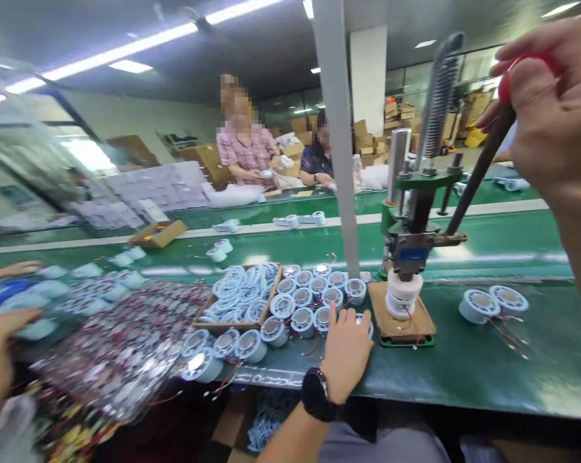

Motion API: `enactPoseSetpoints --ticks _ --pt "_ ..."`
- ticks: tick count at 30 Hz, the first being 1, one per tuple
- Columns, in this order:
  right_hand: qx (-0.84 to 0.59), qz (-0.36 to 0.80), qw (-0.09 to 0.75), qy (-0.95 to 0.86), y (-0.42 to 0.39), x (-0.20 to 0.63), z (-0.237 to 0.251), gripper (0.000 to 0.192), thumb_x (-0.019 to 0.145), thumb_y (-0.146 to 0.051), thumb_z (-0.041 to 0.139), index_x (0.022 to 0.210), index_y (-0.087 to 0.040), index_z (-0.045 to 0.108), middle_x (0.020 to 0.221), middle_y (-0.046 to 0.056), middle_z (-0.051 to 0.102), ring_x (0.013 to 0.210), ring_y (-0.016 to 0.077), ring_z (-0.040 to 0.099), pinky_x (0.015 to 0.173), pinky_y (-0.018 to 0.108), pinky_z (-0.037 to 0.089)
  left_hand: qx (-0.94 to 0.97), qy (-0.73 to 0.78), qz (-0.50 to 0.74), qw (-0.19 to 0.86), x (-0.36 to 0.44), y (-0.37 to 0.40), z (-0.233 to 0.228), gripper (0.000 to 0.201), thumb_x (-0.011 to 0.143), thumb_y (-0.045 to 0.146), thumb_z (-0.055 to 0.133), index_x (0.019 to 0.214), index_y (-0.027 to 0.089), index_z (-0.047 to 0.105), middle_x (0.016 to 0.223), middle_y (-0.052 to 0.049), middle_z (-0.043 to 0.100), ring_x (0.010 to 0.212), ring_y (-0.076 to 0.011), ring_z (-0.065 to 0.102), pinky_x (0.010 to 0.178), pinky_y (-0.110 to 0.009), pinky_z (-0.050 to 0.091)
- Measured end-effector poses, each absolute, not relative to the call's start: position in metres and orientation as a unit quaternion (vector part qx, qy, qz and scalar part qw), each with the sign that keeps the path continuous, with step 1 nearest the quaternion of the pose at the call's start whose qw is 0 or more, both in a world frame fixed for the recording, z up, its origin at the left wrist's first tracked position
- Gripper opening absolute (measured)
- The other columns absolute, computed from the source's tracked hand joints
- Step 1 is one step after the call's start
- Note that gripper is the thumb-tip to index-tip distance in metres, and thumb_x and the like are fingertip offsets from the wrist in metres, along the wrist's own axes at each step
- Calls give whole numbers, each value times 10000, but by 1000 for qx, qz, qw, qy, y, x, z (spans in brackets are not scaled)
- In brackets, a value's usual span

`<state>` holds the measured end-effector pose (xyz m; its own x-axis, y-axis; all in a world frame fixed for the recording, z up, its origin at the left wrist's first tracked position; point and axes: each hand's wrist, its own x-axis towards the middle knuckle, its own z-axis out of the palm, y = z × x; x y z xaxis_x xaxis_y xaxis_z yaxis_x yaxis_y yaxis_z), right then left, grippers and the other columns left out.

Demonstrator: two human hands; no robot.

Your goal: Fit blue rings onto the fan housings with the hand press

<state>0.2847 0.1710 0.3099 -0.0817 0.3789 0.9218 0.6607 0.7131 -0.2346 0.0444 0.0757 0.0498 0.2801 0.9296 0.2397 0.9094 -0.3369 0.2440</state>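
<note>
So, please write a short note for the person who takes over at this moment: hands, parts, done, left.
Right hand: gripping the red-knobbed press lever, raised.
Left hand: resting on a white round part beside the press.
One part sits under the press head on the brown pad.
Two parts lie right of the press.
A cluster of parts waits on the left.

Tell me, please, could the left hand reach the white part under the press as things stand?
Probably yes. The left hand rests on a white part beside the press's base board, and nothing stands between it and the part under the press; the right hand grips the lever.
</note>
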Motion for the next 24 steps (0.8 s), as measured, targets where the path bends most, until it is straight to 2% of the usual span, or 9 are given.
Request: enactPoseSetpoints --ticks 4,7,9,10,13,15,17,20,24 --pt "-327 -135 641 -681 187 259 267 516 991 -286 415 1494 -178 459 1509 89 447 1298 311 573 996 364 522 754 627 196 3 54 68 47 652 778 440 784 1324 124 619 1068 -200 693 1129 -444 606 1150 -735 210" --pt "-314 -91 722 -610 157 245 178 551 971 -277 512 1510 -334 412 1518 48 455 1353 283 529 1146 474 427 735 627 258 10 38 65 52 693 808 511 730 1407 207 558 1174 -192 684 1191 -438 591 1200 -667 212" --pt "-345 -37 730 -589 138 239 114 639 917 -329 592 1510 -404 364 1501 59 468 1356 303 518 1125 546 426 715 635 293 2 0 66 64 541 907 462 605 1417 296 533 1274 -130 666 1248 -378 572 1209 -588 264" --pt "-380 -1 708 -595 132 236 85 723 880 -379 634 1530 -377 319 1514 93 447 1352 329 515 1093 575 444 696 650 304 -9 -26 69 72 423 955 404 519 1367 322 569 1287 -96 668 1252 -344 574 1194 -555 303" --pt "-505 116 590 -619 130 228 26 966 762 -534 702 1555 -201 261 1384 204 557 1145 357 652 905 524 563 635 707 310 -37 -115 80 96 374 987 295 373 1213 213 659 1197 -148 701 1212 -360 581 1096 -596 384" --pt "-555 169 543 -608 136 222 11 991 735 -583 697 1532 -149 297 1188 177 679 972 315 713 798 434 592 625 726 286 -25 -163 86 105 284 957 310 487 1104 185 696 1119 -142 733 1134 -349 625 1036 -577 445" --pt "-569 174 551 -585 140 216 11 971 730 -609 684 1510 -147 336 1102 149 711 915 297 721 769 403 590 633 729 259 -4 -191 90 106 211 933 330 606 1039 175 701 1043 -98 745 1019 -282 674 969 -513 505" --pt "-571 105 588 -563 136 216 21 929 752 -647 636 1489 -141 385 1176 174 677 982 331 698 829 470 575 640 729 242 9 -203 94 97 216 949 371 645 1016 170 687 994 -45 724 921 -198 686 906 -436 543" --pt "-592 -6 547 -591 127 252 16 708 833 -684 495 1372 -231 570 1199 188 628 1134 408 621 901 601 515 609 741 281 -19 -201 95 91 239 972 375 607 1051 159 671 1032 -58 719 956 -207 690 922 -448 540"
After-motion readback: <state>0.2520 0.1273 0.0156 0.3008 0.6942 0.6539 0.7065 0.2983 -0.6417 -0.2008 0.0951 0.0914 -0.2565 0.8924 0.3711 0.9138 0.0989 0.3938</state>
